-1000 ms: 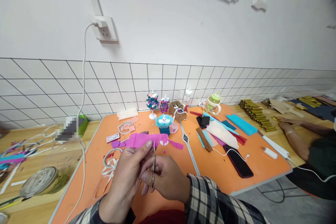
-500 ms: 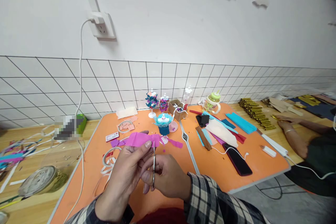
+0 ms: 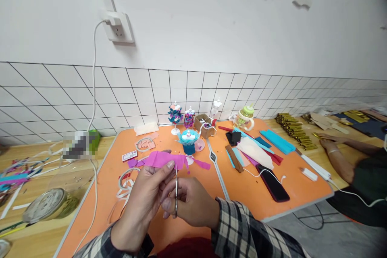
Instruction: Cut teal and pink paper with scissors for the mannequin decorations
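Note:
My left hand pinches a strip of magenta crepe paper between thumb and fingers, holding it up above the orange table. My right hand grips a pair of small scissors, blades pointing up at the paper's lower edge. Both hands are close together, low in the middle of the view. A loose magenta scrap lies just right of the held strip.
Small paper-decorated figures and a blue one stand at the table's back. A black phone, coloured paper strips, tape rolls and a cup lie around. Another person's arm rests at right. A jar lies at left.
The scissors and both hands have shifted slightly; the magenta strip stays pinched in my left hand with the blades at its edge. The view has drifted a little.

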`<state>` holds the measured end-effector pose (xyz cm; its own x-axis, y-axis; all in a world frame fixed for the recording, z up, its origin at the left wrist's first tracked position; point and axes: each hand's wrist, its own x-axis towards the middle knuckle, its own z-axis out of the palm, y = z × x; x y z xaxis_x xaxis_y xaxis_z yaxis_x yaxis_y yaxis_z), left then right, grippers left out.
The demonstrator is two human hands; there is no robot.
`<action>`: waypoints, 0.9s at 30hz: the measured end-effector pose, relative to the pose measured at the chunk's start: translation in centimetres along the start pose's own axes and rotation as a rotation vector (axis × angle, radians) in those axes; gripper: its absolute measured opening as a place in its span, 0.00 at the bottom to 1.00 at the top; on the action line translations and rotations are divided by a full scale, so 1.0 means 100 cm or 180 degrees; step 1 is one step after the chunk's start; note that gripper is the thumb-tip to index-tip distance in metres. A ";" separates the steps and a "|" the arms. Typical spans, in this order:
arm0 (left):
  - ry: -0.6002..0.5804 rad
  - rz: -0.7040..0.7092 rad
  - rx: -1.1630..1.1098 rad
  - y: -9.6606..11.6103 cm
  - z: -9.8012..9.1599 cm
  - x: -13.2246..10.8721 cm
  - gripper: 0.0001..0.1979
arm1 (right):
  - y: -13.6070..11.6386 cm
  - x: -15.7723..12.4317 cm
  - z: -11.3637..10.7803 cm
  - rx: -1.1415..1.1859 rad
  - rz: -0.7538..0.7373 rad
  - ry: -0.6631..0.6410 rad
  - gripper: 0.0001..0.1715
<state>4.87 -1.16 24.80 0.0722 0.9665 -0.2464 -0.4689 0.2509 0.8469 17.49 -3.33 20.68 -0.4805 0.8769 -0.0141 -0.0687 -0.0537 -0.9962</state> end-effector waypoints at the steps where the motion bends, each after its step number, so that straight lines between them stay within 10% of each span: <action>1: 0.0000 0.0013 0.0023 0.000 0.001 -0.001 0.20 | 0.000 0.000 0.000 -0.0005 -0.0033 0.0016 0.21; 27: 0.0201 -0.0008 0.0278 0.001 0.007 -0.005 0.25 | 0.004 0.003 0.003 0.0131 0.0180 0.0018 0.15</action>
<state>5.39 -1.53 25.37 0.0162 0.9612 -0.2755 -0.3900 0.2598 0.8834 17.05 -3.28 20.29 -0.4797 0.8746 -0.0710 -0.0774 -0.1228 -0.9894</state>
